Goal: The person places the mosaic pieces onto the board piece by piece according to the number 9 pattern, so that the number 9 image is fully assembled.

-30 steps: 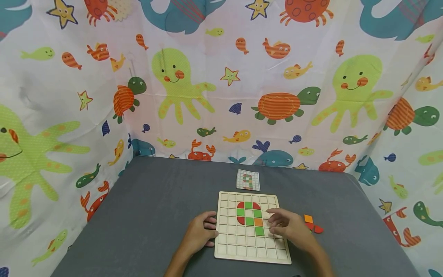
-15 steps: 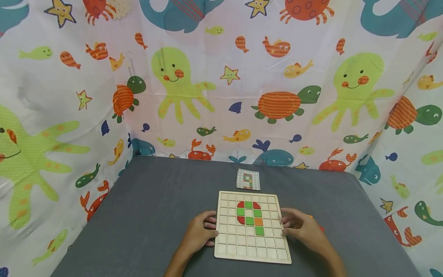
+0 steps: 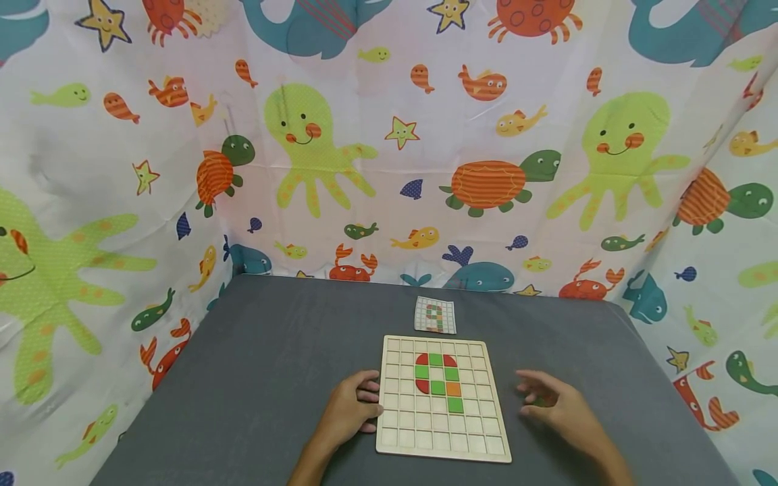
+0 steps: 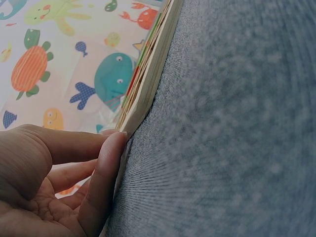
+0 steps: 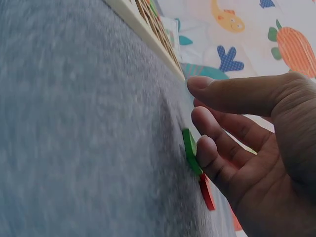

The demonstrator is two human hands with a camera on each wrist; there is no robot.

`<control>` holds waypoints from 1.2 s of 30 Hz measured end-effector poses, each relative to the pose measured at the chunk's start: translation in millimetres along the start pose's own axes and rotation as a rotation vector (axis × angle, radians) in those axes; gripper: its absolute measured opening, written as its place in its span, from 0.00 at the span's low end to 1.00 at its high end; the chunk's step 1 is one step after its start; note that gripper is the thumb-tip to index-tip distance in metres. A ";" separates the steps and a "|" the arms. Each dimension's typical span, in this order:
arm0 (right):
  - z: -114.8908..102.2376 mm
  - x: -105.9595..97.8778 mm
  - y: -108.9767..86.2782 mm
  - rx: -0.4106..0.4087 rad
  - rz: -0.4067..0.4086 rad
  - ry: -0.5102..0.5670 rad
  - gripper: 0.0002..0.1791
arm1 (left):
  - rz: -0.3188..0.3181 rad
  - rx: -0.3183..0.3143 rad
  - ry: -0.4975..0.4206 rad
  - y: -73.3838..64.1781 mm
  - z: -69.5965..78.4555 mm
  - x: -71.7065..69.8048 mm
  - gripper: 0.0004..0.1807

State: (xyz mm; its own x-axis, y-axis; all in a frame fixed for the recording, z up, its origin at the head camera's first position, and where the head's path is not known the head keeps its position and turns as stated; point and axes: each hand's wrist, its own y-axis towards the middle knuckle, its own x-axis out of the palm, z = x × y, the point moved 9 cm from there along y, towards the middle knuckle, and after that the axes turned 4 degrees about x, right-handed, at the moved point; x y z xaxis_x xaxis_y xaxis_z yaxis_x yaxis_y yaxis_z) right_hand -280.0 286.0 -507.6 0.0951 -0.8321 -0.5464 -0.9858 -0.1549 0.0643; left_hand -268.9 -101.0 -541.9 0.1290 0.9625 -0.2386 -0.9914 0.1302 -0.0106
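Note:
A square wooden grid board (image 3: pixel 404 432) lies on the grey table, with red, green and orange pieces forming a loop with a short tail in its cells. My left hand (image 3: pixel 348 408) holds the board's left edge; in the left wrist view thumb and finger meet at its corner. To the right of the board, my right hand (image 3: pixel 562 408) hovers low with relaxed, apart fingers. Beneath it is a green tile (image 5: pixel 189 150), close by the fingertips, and beside that a red piece (image 5: pixel 207 191). In the head view the hand mostly covers these loose pieces.
A small pattern card (image 3: pixel 435 316) lies just behind the board, showing a similar coloured figure on a grid. A curtain (image 3: pixel 389 155) printed with sea animals surrounds the table (image 3: pixel 292 351) at the back and sides.
My right hand has moved right, from over the board past its right edge to above the loose pieces. The left hand and the board have stayed put.

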 end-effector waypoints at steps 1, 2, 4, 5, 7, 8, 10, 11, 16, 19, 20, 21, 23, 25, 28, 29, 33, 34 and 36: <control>0.8 -1.9 -0.9 -0.003 0.004 -0.005 0.33 | 0.000 0.000 0.001 0.0 0.2 0.0 0.36; 1.8 -3.5 -2.0 -0.002 0.008 -0.009 0.33 | 0.000 -0.001 0.001 0.0 0.4 0.1 0.36; 4.6 -6.4 -3.7 0.012 0.012 -0.022 0.33 | 0.002 -0.001 0.004 0.1 0.6 0.0 0.36; 6.4 -7.8 -4.4 0.027 0.012 -0.034 0.33 | 0.002 -0.001 0.005 0.2 0.7 0.0 0.36; 11.0 -10.4 -5.5 0.067 0.018 -0.077 0.33 | 0.004 -0.001 0.006 0.2 0.8 -0.1 0.36; 13.4 -11.8 -5.7 0.091 0.023 -0.098 0.33 | 0.005 0.000 0.005 0.2 0.8 -0.1 0.36; 17.4 -13.5 -5.9 0.125 0.022 -0.142 0.33 | 0.005 0.000 0.002 0.3 0.8 -0.2 0.36; 19.2 -14.1 -5.8 0.139 0.017 -0.162 0.34 | 0.004 0.000 0.001 0.3 0.8 -0.2 0.36; 24.5 -16.5 -4.8 0.183 -0.003 -0.192 0.34 | -0.001 -0.004 0.000 0.0 0.7 -0.2 0.36; 26.9 -18.4 -4.0 0.204 -0.008 -0.201 0.34 | -0.003 -0.005 -0.001 -0.2 0.7 -0.2 0.36; 27.7 -18.9 -3.8 0.211 -0.011 -0.204 0.34 | -0.003 -0.006 -0.001 -0.3 0.7 -0.2 0.36; 28.5 -19.5 -3.5 0.217 -0.012 -0.212 0.35 | -0.003 -0.006 0.000 -0.3 0.7 -0.2 0.36; 29.9 -20.7 -3.1 0.227 -0.015 -0.225 0.35 | -0.003 -0.007 0.001 -0.4 0.6 0.0 0.36; 31.3 -21.7 -3.4 0.235 -0.014 -0.232 0.35 | -0.002 -0.008 0.002 -0.4 0.5 0.0 0.36; 32.3 -23.2 -4.4 0.232 -0.001 -0.232 0.35 | 0.000 -0.007 0.000 -0.4 0.5 -0.1 0.36; 32.1 -23.6 -4.8 0.225 0.004 -0.233 0.34 | 0.000 -0.006 -0.002 -0.4 0.6 -0.1 0.36; 31.2 -25.4 -6.2 0.204 0.024 -0.241 0.33 | 0.001 -0.005 -0.007 -0.5 1.3 -0.3 0.36; 31.0 -25.7 -6.6 0.200 0.024 -0.245 0.33 | 0.000 -0.005 -0.007 -0.6 1.3 -0.3 0.36; 30.8 -26.4 -7.3 0.198 0.025 -0.253 0.33 | 0.000 -0.006 -0.006 -0.7 1.3 -0.2 0.36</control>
State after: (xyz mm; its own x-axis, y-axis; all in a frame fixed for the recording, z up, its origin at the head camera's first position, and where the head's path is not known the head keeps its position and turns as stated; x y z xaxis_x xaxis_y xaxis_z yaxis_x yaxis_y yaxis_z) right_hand -279.5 325.6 -519.4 0.0578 -0.6716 -0.7386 -0.9975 -0.0086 -0.0703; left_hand -268.2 -101.0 -540.5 0.1295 0.9638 -0.2332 -0.9915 0.1293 -0.0163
